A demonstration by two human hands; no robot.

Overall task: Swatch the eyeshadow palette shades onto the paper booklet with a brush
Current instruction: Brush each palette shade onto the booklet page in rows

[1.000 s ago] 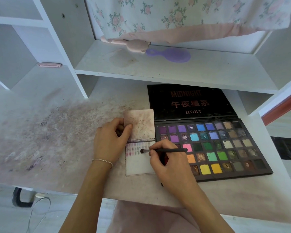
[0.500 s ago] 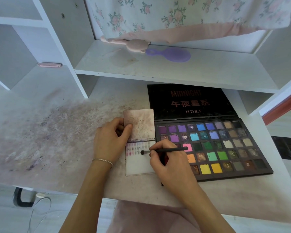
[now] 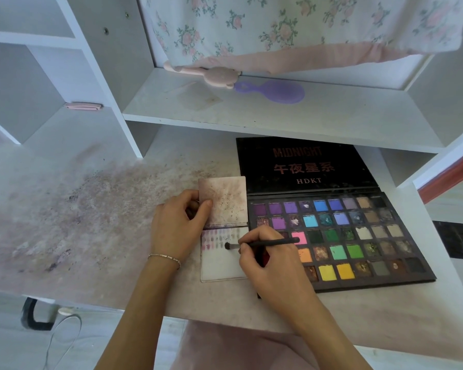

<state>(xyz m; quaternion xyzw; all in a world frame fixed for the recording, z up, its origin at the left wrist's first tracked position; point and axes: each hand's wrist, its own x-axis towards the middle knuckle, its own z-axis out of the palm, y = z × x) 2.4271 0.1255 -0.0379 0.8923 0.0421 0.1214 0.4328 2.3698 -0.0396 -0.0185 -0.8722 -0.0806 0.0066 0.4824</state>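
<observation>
The paper booklet (image 3: 223, 231) is lying open on the stained bench (image 3: 72, 217), just beside the left edge of the eyeshadow palette (image 3: 340, 241), whose lid is lying back under the shelf (image 3: 278, 116). The left hand (image 3: 179, 225) is pinching the raised, powder-smudged upper leaf, holding the booklet open and steady. The right hand (image 3: 271, 265) is gripping a dark-handled brush (image 3: 262, 243) like a pen, and its bristle tip is sitting on the lower page at the right end of the swatch marks. Those marks are filling only a short band across the top of the page, mostly pinkish and purplish dabs; the rest of the page below is showing blank. Judging by this, the swatching is looking early: a few shades are done, while the blues, greens, yellows, oranges and neutrals in the palette are apparently still waiting, with plenty of blank paper remaining for them.
</observation>
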